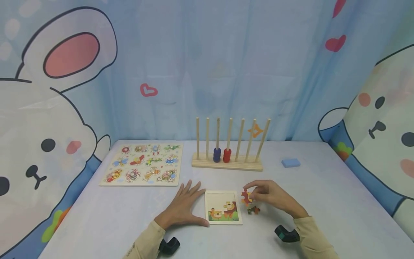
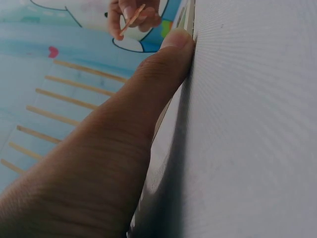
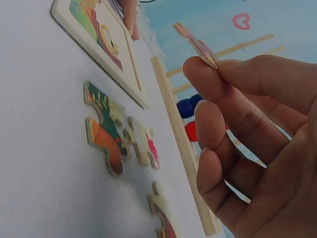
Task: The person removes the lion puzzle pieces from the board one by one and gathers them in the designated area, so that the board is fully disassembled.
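My right hand (image 1: 275, 196) pinches a small jigsaw piece (image 3: 198, 45) between thumb and index finger, raised over the table. In the right wrist view this piece shows nearly edge-on, and the other fingers curl below it. Beneath lie loose jigsaw pieces, among them a green and orange one (image 3: 106, 126) and a pale one with pink (image 3: 143, 141). To their left is a square puzzle board (image 1: 223, 192), its lower part showing cartoon animals. My left hand (image 1: 182, 208) spreads its fingers at the board's left side, with the thumb (image 2: 168, 54) touching the lower left corner.
Behind the board stands a wooden peg rack (image 1: 226, 164) with blue beads (image 1: 217, 154) and red beads (image 1: 227, 155). A large insect picture board (image 1: 142, 176) lies at the back left. A blue block (image 1: 290, 163) sits at the back right. A patterned curtain hangs behind the table.
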### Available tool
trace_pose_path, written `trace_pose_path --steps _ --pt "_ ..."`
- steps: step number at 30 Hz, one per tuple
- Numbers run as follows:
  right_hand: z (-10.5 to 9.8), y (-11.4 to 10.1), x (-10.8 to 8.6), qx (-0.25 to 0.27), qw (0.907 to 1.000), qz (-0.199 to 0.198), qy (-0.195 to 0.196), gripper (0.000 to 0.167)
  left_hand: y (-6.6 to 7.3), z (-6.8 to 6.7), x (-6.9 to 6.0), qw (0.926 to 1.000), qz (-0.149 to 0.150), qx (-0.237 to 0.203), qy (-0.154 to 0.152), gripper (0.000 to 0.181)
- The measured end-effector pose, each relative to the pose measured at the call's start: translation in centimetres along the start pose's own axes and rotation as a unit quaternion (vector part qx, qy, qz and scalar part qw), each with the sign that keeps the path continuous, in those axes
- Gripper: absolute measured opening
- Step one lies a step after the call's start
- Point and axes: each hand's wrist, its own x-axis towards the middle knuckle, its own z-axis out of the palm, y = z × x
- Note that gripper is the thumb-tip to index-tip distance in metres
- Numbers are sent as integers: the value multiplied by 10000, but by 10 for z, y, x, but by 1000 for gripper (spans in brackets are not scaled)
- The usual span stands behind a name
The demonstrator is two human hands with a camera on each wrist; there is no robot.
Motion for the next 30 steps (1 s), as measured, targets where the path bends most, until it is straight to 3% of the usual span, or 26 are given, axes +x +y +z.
trace_pose_path --steps 17,22,30 --pt "-23 20 -34 2 9985 462 277 38 2 -1 0 10000 -2 -8 -38 106" --pt "-28 24 -43 101 9976 654 179 37 2 -1 0 10000 4 1 -42 106" --pt "-31 28 -49 175 9978 618 -143 33 2 -1 0 10000 -27 55 -47 107"
